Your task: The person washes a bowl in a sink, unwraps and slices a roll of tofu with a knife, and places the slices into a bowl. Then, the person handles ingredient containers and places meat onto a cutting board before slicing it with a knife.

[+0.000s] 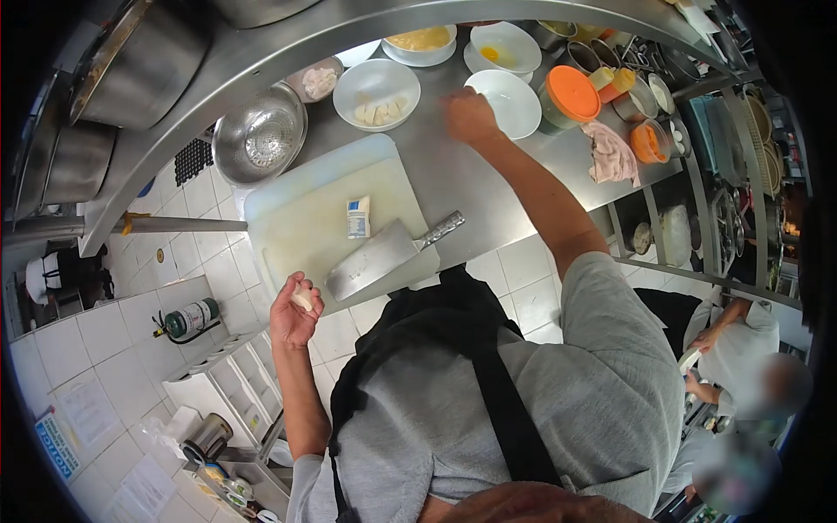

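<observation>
Near the front left corner of the cutting board [288,218], my left hand [296,310] has its fingers curled round a small pale piece [302,297]. My right hand [471,116] is over the steel counter, beside an empty white bowl [506,103]; its fingers are blurred and I cannot make out anything in them. On the board lie a cleaver [375,259], its handle pointing right, and a small white packet with a blue label [358,217]. Behind the board stands a white bowl with several pale pieces [377,94].
A steel bowl [260,135] stands left of the board. Further right are a bowl with egg [506,48], an orange-lidded container [573,93] and a pink cloth [612,154]. A steel shelf edge [261,70] crosses above the counter. Other people work at the far right.
</observation>
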A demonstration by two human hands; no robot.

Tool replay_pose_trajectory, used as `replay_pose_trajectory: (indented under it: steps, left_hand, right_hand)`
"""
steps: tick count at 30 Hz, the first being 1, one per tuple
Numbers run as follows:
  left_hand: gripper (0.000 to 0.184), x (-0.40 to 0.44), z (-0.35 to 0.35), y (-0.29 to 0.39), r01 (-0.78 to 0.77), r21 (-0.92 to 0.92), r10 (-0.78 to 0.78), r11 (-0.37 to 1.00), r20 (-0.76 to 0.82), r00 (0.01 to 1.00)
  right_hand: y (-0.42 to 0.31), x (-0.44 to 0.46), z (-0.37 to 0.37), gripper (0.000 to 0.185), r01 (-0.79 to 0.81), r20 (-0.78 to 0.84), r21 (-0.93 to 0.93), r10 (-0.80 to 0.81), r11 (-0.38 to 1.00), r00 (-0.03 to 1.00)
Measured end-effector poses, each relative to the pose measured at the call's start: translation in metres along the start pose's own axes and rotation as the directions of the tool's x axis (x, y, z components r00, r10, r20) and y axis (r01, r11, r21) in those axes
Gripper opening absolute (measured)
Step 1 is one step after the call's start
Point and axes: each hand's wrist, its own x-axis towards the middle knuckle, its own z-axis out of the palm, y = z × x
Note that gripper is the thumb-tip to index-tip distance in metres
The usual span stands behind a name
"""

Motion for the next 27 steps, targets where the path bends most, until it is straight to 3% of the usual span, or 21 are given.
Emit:
replay_pose_trajectory:
  steps: [4,6,16,22,24,25,27]
  left_hand:
    - [0.023,0.0,0.006,-0.005,0.002,0.011,-0.002,1.0,-0.027,1.0]
    - [0.023,-0.003,0.005,-0.008,-0.007,0.011,0.008,1.0,-0.033,0.999]
    - [0.023,-0.033,-0.012,-0.01,-0.078,-0.03,0.074,0.996,-0.108,0.991]
    - [0.023,-0.058,-0.037,-0.016,-0.113,-0.071,0.105,0.991,-0.104,0.989]
    - [0.022,-0.062,-0.044,-0.021,-0.12,-0.085,0.11,0.989,-0.111,0.988]
    - [0.022,-0.063,-0.045,-0.022,-0.126,-0.097,0.114,0.987,-0.121,0.986]
    - [0.022,-0.064,-0.046,-0.023,-0.127,-0.099,0.114,0.987,-0.125,0.986]
  right_hand:
    - [0.006,-0.014,-0.003,0.021,0.089,-0.113,0.036,-0.084,0.995,0.99]
    - [0.004,-0.02,-0.008,0.017,0.123,0.007,-0.03,-0.123,0.992,0.992]
    - [-0.001,-0.024,-0.02,0.016,0.178,0.07,-0.126,-0.171,0.976,0.983]
    - [-0.016,-0.024,-0.019,0.02,0.099,0.161,-0.137,-0.076,0.986,0.984]
    - [-0.023,-0.03,-0.013,0.026,0.066,0.152,0.048,-0.073,0.997,0.986]
    - [-0.029,-0.035,-0.012,0.026,0.064,0.153,0.046,-0.07,0.997,0.986]
    - [-0.038,-0.048,-0.01,0.036,-0.078,0.226,0.262,0.018,0.962,0.974]
